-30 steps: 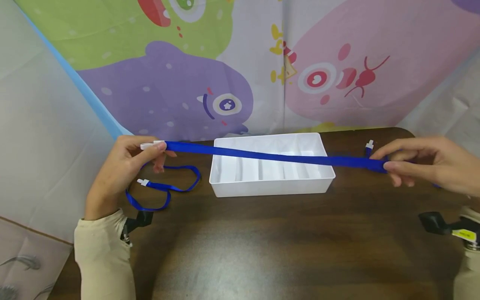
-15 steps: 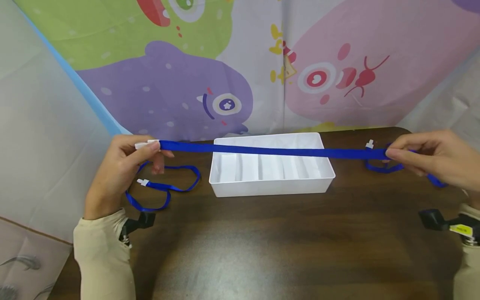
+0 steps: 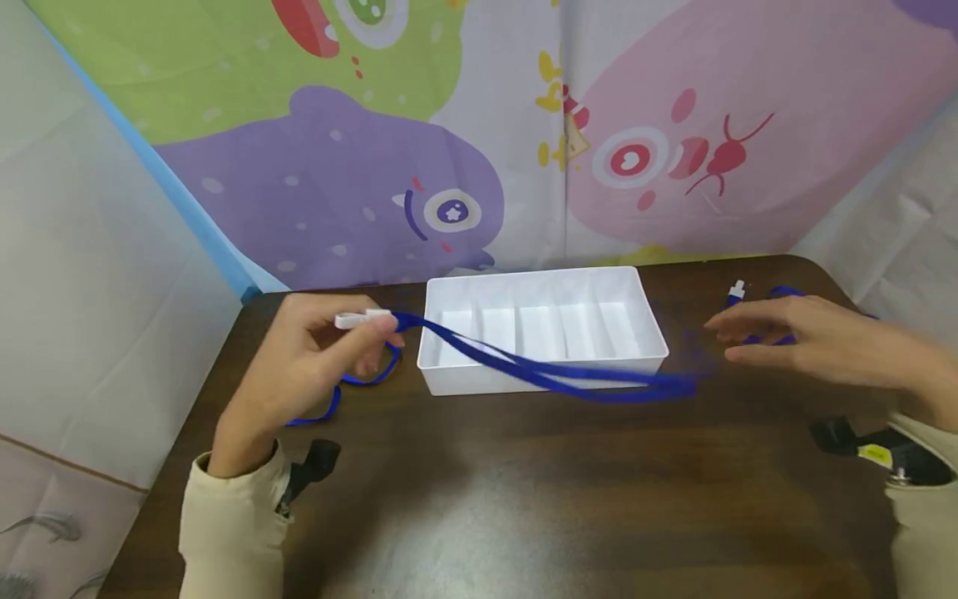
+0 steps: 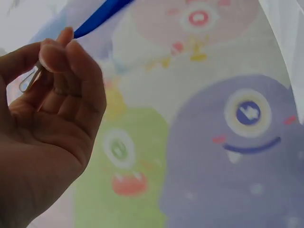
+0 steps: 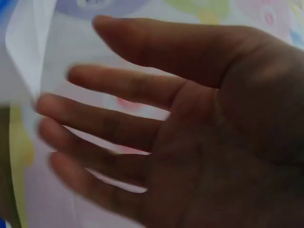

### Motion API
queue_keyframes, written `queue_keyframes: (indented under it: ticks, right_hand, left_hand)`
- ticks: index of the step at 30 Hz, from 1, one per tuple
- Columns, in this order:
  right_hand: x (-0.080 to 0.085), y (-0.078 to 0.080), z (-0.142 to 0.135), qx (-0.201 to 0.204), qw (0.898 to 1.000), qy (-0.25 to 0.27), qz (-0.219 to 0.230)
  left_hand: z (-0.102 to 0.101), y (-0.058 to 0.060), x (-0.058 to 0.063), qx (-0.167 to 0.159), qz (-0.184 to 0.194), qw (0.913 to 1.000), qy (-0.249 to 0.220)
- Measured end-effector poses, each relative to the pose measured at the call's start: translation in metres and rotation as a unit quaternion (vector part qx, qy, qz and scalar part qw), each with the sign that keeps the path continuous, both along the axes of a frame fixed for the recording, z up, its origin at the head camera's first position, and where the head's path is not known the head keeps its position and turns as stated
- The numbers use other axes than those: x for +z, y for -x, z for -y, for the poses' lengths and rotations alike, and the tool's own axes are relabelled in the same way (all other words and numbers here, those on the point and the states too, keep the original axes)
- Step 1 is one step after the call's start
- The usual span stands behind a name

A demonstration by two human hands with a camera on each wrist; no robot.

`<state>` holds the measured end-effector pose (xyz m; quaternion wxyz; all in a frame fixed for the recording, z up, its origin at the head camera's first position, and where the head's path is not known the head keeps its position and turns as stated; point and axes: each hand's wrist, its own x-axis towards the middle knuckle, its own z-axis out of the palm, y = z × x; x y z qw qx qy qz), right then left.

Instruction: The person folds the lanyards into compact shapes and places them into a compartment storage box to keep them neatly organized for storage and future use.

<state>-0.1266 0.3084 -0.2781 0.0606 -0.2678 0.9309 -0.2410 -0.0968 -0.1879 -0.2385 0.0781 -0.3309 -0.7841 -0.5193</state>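
My left hand [image 3: 322, 358] pinches a blue lanyard [image 3: 539, 374] by its white clip end [image 3: 362, 319]. The strap's doubled length stretches right in the air, crossing in front of the white divided tray [image 3: 542, 376], its far loop loose and blurred. In the left wrist view, the thumb and fingertips hold the clip, and the blue strap runs off the top. My right hand [image 3: 816, 337] hovers right of the tray, apart from the strap. The right wrist view shows its fingers [image 5: 114, 123] extended and spread, holding nothing.
Another blue lanyard [image 3: 374, 378] lies on the table left of the tray, partly behind my left hand. More blue lanyard with a white clip [image 3: 737, 291] lies at the right, partly behind my right hand. A cartoon-print cloth [image 3: 516, 125] hangs behind the brown table [image 3: 539, 499].
The lanyard was stretched taut between both hands; my right hand has let its end go. That end has swung left and down. My left hand has moved right with the clip.
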Motion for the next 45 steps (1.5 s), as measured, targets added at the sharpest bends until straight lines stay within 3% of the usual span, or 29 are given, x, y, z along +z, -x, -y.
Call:
queue_keyframes:
  ticks: [3, 6, 8, 11, 14, 19, 21, 23, 27, 31, 38, 41, 45]
  right_hand:
    - [0.005, -0.016, 0.04, 0.006, 0.999, 0.013, -0.041]
    - [0.007, -0.036, 0.088, 0.055, 0.994, 0.08, -0.05]
    - [0.006, -0.048, 0.12, 0.102, 0.986, 0.131, -0.027]
    - [0.003, -0.061, 0.163, 0.177, 0.962, 0.208, -0.001]
    - [0.001, -0.066, 0.194, 0.225, 0.933, 0.282, 0.019]
    - [-0.001, -0.063, 0.208, 0.25, 0.885, 0.374, 0.119]
    - [0.0, -0.062, 0.205, 0.252, 0.874, 0.382, 0.165]
    - [0.0, -0.062, 0.2, 0.249, 0.871, 0.378, 0.191]
    - [0.0, -0.061, 0.19, 0.23, 0.875, 0.371, 0.209]
    - [-0.002, -0.06, 0.181, 0.223, 0.869, 0.382, 0.224]
    - [0.001, -0.059, 0.171, 0.203, 0.873, 0.388, 0.212]
    - [0.003, -0.058, 0.169, 0.206, 0.871, 0.393, 0.211]
    - [0.003, -0.058, 0.166, 0.205, 0.879, 0.38, 0.2]
  left_hand:
    - [-0.022, -0.014, 0.001, -0.012, -0.056, 0.9962, 0.065]
    - [-0.038, -0.028, 0.001, -0.036, -0.096, 0.9895, 0.102]
    - [-0.046, -0.035, 0.0, -0.056, -0.109, 0.9864, 0.109]
    - [-0.056, -0.042, -0.001, -0.085, -0.123, 0.983, 0.107]
    - [-0.06, -0.045, -0.003, -0.099, -0.136, 0.9817, 0.089]
    - [-0.056, -0.041, -0.002, -0.078, -0.134, 0.9867, 0.048]
    - [-0.052, -0.039, -0.001, -0.058, -0.12, 0.9903, 0.04]
    - [-0.049, -0.036, 0.001, -0.044, -0.103, 0.9932, 0.033]
    - [-0.044, -0.033, 0.002, -0.035, -0.07, 0.9967, 0.02]
    - [-0.042, -0.032, 0.002, -0.035, -0.056, 0.9977, 0.014]
    - [-0.044, -0.031, 0.001, -0.043, -0.049, 0.9977, 0.016]
    - [-0.046, -0.031, 0.001, -0.046, -0.046, 0.9977, 0.019]
    - [-0.049, -0.03, -0.002, -0.053, -0.043, 0.9975, 0.019]
